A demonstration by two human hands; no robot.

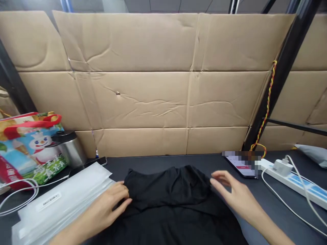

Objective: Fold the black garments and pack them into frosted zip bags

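A black garment (173, 194) lies on the dark table in front of me, its top part folded over and rumpled; I cannot make out its exact kind. At its left edge, my left hand (114, 204) has curled fingers and thumb closed on the cloth. My right hand (233, 190) is at the upper right corner, thumb and forefinger close together in a loose pinch at the fabric's edge. The near end of the garment runs out of view at the bottom. A stack of frosted plastic bags (74, 194) with a barcode label lies beside my left forearm.
A colourful carrier bag (33, 146), a steel flask (71, 148) and a dark phone-like device (100, 161) stand or lie at left, with a white cable (33, 190). A phone (241, 166) and a power strip (301, 183) lie right. Cardboard (153, 102) walls the back.
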